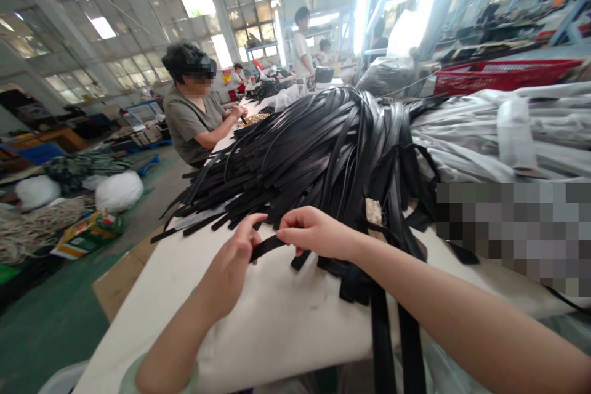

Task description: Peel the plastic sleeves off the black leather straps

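A big heap of black straps lies across the white table. My left hand and my right hand are both closed in a pinch on one black strap at the near edge of the heap. The strap runs between the two hands, just above the tabletop. More straps hang over the table's front edge under my right forearm.
A person in a grey shirt works at the far left end of the table. Silver-grey wrapped bundles lie at the right, a red crate behind them. White sacks and boxes sit on the green floor at left.
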